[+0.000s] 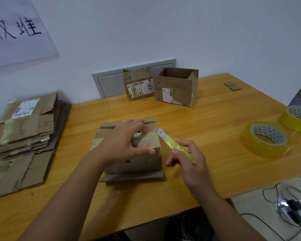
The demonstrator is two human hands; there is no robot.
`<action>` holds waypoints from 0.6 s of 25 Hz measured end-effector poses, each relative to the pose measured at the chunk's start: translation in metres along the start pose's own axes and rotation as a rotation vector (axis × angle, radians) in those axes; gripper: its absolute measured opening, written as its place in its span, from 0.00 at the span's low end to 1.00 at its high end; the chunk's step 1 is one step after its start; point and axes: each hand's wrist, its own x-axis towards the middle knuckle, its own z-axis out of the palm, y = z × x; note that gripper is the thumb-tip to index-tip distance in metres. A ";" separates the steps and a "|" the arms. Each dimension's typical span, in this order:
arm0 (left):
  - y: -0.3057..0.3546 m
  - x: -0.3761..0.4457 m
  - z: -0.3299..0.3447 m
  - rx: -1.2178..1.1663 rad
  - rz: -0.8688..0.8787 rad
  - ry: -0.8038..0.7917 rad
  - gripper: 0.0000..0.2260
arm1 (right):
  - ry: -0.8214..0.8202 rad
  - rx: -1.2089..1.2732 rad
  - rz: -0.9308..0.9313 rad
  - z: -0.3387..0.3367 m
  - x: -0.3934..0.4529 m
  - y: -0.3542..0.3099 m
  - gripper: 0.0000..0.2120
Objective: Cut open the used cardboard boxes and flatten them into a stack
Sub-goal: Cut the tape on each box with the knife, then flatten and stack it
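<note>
A small taped cardboard box (142, 162) lies on its side in the middle of the wooden table (215, 119). My left hand (123, 140) grips it from above, fingers over the far edge and thumb on the near face. My right hand (186, 157) holds a yellow-green utility knife (174, 145), its blade tip next to the box's taped right corner. A stack of flattened cardboard (23, 136) lies at the left. Two more boxes stand at the back: a closed one (137, 84) and an open one (177, 87).
Two rolls of yellow tape (264, 140) (297, 119) sit on the table's right side. A small cardboard scrap (232, 86) lies at the far right. Cables and a power strip (292, 209) lie on a lower surface at bottom right.
</note>
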 end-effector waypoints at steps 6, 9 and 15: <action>0.000 0.002 -0.003 -0.008 0.005 -0.015 0.30 | 0.003 0.023 0.008 -0.001 -0.020 -0.004 0.12; 0.000 0.003 -0.005 -0.008 0.017 -0.020 0.34 | -0.032 0.021 0.014 -0.008 -0.029 -0.003 0.12; -0.001 0.005 -0.009 -0.034 0.065 -0.027 0.26 | -0.034 0.115 0.032 -0.030 -0.034 -0.006 0.11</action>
